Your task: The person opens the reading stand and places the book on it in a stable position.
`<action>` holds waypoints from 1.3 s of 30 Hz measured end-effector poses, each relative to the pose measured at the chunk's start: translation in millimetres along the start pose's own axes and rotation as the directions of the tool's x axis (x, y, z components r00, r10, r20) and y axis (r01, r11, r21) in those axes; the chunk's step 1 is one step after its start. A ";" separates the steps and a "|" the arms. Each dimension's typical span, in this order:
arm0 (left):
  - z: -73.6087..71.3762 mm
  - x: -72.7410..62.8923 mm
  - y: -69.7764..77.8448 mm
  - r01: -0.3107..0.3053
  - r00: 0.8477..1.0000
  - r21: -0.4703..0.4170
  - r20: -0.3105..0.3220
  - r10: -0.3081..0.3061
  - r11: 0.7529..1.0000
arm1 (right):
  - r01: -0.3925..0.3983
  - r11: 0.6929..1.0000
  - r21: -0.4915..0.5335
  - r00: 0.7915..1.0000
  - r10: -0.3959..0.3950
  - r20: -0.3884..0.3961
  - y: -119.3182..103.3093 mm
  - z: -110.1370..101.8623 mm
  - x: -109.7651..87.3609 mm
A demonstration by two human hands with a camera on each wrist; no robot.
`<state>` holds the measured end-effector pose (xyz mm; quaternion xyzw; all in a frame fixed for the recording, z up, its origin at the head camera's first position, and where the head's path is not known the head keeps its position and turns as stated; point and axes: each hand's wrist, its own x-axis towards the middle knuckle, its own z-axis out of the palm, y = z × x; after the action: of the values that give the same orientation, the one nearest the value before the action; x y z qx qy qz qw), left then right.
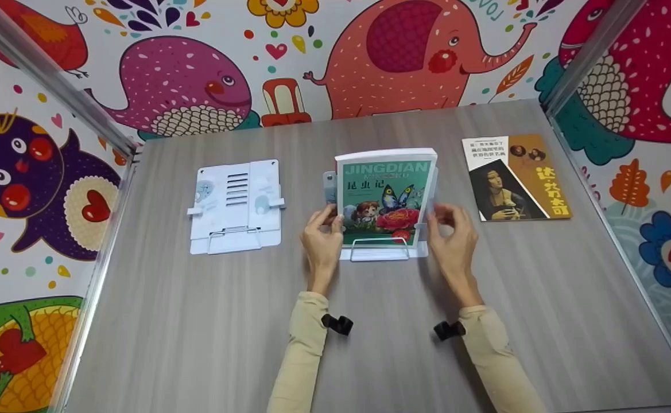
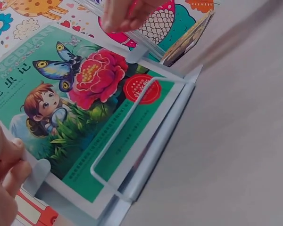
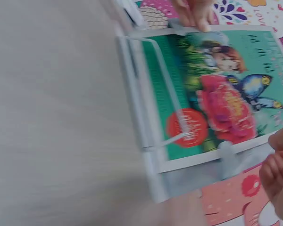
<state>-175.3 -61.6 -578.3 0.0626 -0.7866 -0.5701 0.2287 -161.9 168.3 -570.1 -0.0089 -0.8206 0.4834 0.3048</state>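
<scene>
A green paperback book [image 1: 384,198] with a butterfly and a red flower on its cover leans on a white book stand [image 1: 424,250]. The stand's wire holder [image 2: 115,125] crosses the lower cover, and a clip [image 2: 37,175] shows at each side. My left hand [image 1: 322,240] pinches the book's left edge, thumb at the front, just above the left clip. Beside the right edge, my right hand [image 1: 454,244] has its fingers loosely bent, thumb close to the edge above the right clip [image 3: 228,159], nothing held.
A second white book stand [image 1: 236,209] lies to the left on the wood-grain table [image 1: 209,344]. A thinner brown and white book [image 1: 516,178] with a portrait lies to the right. Printed panels with cartoon animals [image 1: 404,57] surround the table.
</scene>
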 end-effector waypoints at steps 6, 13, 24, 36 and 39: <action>2.1 -5.7 0.6 -0.079 0.996 0.042 -0.048 0.080 0.996 | -0.052 0.999 0.010 0.995 0.051 0.091 -5.1 4.4 13.4; 2.9 -6.3 -2.7 -0.150 0.981 0.057 -0.113 0.156 0.987 | -0.077 0.991 0.106 0.997 0.074 0.034 -2.5 8.1 12.6; -1.3 -9.8 -13.0 -0.099 0.984 0.062 -0.142 0.107 0.993 | -0.029 0.993 0.114 0.998 0.023 0.050 5.1 10.1 0.8; -15.3 -45.4 -22.7 0.221 0.973 0.071 0.047 -0.224 0.973 | -0.356 0.931 -0.073 0.882 0.361 0.303 17.6 -1.2 -42.1; -17.2 -53.4 -25.8 0.239 0.967 0.081 0.071 -0.245 0.968 | -0.364 0.929 -0.064 0.869 0.363 0.336 15.6 -5.1 -52.6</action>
<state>-124.7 -66.2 -613.4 0.1433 -0.8015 -0.5674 0.1231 -120.8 164.4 -606.7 -0.0787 -0.8441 0.5268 0.0610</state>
